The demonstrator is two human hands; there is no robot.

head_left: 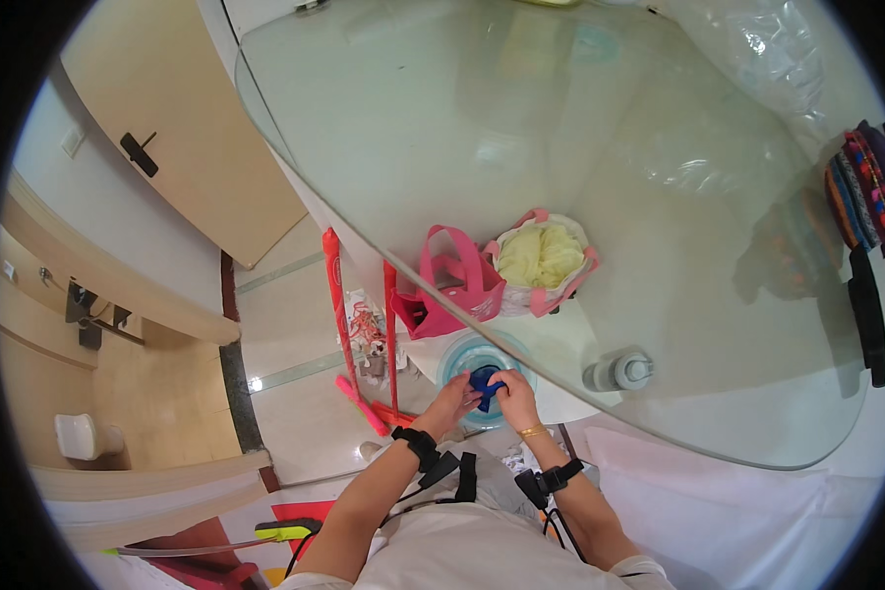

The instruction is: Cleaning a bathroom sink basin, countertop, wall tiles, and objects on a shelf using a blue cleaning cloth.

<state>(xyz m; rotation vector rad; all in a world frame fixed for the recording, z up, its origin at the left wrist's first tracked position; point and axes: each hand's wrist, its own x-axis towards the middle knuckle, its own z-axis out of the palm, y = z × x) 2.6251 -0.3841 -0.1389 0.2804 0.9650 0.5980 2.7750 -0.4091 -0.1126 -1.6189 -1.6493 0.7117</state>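
Note:
Both of my hands meet on a small dark blue cloth-like object [484, 382], held below the edge of a round glass tabletop [659, 197]. My left hand [455, 400] grips its left side and my right hand [516, 392] pinches its right side. Each wrist wears a black strap, and the right one also carries a gold bangle. Just behind the hands lies a round light blue lid or basin [459, 356]. Two pink bags stand beyond it: an open one [452, 287] and one filled with pale yellow fabric [546, 258].
A stack of coloured folded cloths [863, 187] and a dark strap lie on the table's right edge. A clear plastic bag [757, 44] sits far right. Red poles [334, 295] lean at the left. A metal table fitting [619, 372] shows through the glass. A door [177, 128] is at the left.

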